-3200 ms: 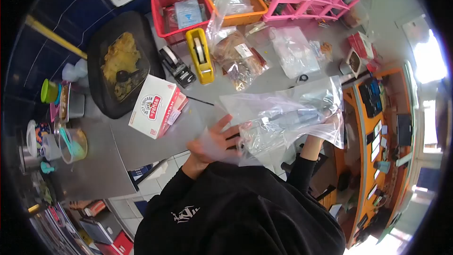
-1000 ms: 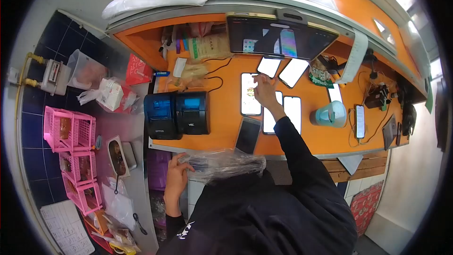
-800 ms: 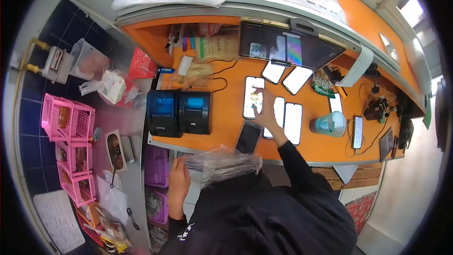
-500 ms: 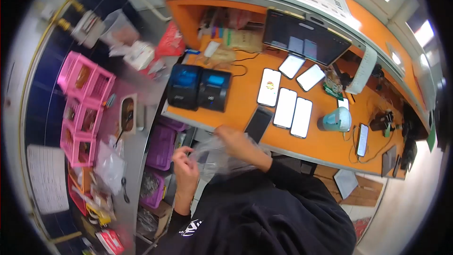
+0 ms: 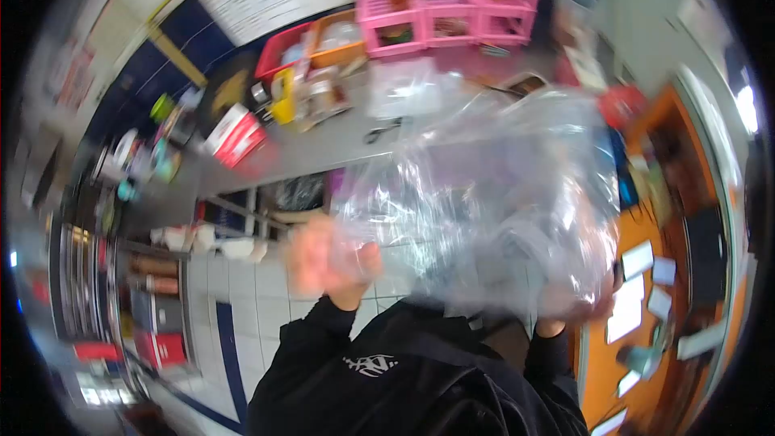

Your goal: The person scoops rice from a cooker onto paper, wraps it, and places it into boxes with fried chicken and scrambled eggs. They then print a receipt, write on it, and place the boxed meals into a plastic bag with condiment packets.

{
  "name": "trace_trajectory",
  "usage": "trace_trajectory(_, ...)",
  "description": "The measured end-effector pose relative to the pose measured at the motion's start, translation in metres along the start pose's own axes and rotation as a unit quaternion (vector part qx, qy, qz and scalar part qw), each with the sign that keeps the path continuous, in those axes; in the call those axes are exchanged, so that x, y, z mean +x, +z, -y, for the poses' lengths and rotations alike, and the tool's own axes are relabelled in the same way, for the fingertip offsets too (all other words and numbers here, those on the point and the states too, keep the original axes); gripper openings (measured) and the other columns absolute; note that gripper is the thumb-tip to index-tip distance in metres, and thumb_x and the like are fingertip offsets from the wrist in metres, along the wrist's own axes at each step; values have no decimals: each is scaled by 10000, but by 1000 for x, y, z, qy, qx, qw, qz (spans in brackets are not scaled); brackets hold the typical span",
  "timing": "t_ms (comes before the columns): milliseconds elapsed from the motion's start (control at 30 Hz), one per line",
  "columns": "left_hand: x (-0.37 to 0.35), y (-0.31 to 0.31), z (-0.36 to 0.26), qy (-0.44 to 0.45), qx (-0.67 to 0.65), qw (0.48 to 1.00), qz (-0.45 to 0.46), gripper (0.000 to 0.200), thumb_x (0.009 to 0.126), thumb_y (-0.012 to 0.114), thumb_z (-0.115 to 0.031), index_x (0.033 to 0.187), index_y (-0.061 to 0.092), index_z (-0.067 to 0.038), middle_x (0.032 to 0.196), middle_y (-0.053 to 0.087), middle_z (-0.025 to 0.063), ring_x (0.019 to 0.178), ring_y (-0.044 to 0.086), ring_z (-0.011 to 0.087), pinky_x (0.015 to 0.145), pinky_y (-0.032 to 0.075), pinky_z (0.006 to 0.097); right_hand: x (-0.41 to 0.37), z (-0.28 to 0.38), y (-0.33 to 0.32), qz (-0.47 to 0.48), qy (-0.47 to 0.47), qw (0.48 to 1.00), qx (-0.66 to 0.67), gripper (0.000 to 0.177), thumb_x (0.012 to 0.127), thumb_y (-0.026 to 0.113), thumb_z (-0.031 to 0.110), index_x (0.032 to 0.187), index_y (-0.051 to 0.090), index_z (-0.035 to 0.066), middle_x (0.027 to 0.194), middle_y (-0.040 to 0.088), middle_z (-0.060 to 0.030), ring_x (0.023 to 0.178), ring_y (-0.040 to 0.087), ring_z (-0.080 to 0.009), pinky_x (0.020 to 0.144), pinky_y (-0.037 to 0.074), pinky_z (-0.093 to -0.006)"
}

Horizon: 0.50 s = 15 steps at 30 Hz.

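Note:
A large clear plastic bag (image 5: 484, 202) is spread out between my two hands, crinkled and shiny. My left hand (image 5: 327, 260) pinches its left side, blurred by motion. At the bag's lower right, my right hand (image 5: 575, 300) is partly covered by the film, and its fingers are hard to make out. The bag hangs in the air in front of the steel counter, and things behind it show through.
Pink stacked baskets (image 5: 395, 20) stand on the steel counter (image 5: 307, 153), beside a red and white box (image 5: 238, 137) and scissors (image 5: 383, 131). On the right, an orange desk (image 5: 601, 355) carries several phones. White floor tiles (image 5: 274, 299) lie below.
My body and view have turned left from the orange desk towards the steel counter. The bag, bunched low between my hands before, is now raised and spread wide.

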<state>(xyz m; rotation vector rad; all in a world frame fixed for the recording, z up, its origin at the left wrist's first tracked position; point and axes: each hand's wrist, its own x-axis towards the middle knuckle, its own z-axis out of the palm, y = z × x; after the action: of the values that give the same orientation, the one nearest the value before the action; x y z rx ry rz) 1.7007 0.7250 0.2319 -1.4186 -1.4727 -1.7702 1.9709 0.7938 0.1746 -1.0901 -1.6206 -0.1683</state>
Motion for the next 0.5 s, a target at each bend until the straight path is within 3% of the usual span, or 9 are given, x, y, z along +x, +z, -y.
trace_trajectory(100,-108,-54,106,-78,162,945,274,174,849,565,-103,1004,569,-22,941,547,139,878,526,338,763,454,385,-59,-6,64,490,-38,869,-58,258,859,611,193,1009,670,-9,938,684,-116,895,645,-294,793,497,-394)
trace_trajectory(167,-205,-115,157,-239,223,872,365,185,821,570,-83,990,595,-13,974,575,173,927,557,392,792,474,426,-204,-74,116,586,180,782,114,159,833,608,135,927,664,19,901,682,-105,938,637,-303,827,486,-390)
trace_trajectory(200,-247,-151,170,-309,249,850,347,173,813,570,-82,971,599,-17,976,577,170,923,563,397,787,478,439,-187,-29,112,630,346,655,233,129,834,589,120,882,648,16,894,677,-122,924,641,-315,846,487,-413)
trace_trajectory(233,-227,-192,165,-159,276,821,474,156,833,562,-93,962,594,-13,1036,585,175,932,599,354,793,494,418,-164,22,106,628,513,509,288,112,835,571,105,836,633,12,888,673,-138,910,645,-326,864,489,-435)
trace_trajectory(300,-159,-243,133,-607,81,607,506,158,871,550,-112,966,594,6,1086,609,168,967,617,297,845,493,393,-113,110,111,523,679,267,441,127,841,554,106,801,614,0,885,668,-152,898,651,-324,890,486,-472)
trace_trajectory(333,-142,-264,122,-696,-86,596,391,158,887,542,-126,960,592,6,1088,617,164,974,613,274,856,489,386,-96,140,127,446,737,136,490,139,843,546,106,784,605,-6,883,666,-159,892,654,-323,903,484,-491)
trace_trajectory(400,-114,-297,135,-745,-404,518,115,172,919,525,-152,948,589,5,1091,632,155,989,605,228,879,481,374,-92,179,177,377,705,52,599,161,851,533,118,798,603,-17,868,666,-153,854,660,-310,876,507,-502)
trace_trajectory(467,-104,-330,168,-614,-551,545,-153,168,934,513,-153,969,570,1,1065,633,142,986,602,221,899,475,376,-104,211,232,305,620,-104,716,227,864,518,180,941,582,-23,999,624,-169,1020,595,-316,971,454,-502)
trace_trajectory(500,-100,-347,181,-524,-601,534,-279,167,941,507,-154,980,561,-1,1052,633,136,985,600,218,909,472,377,-104,241,246,346,627,85,693,277,879,534,223,990,572,-28,987,622,-163,1001,599,-312,967,460,-484)
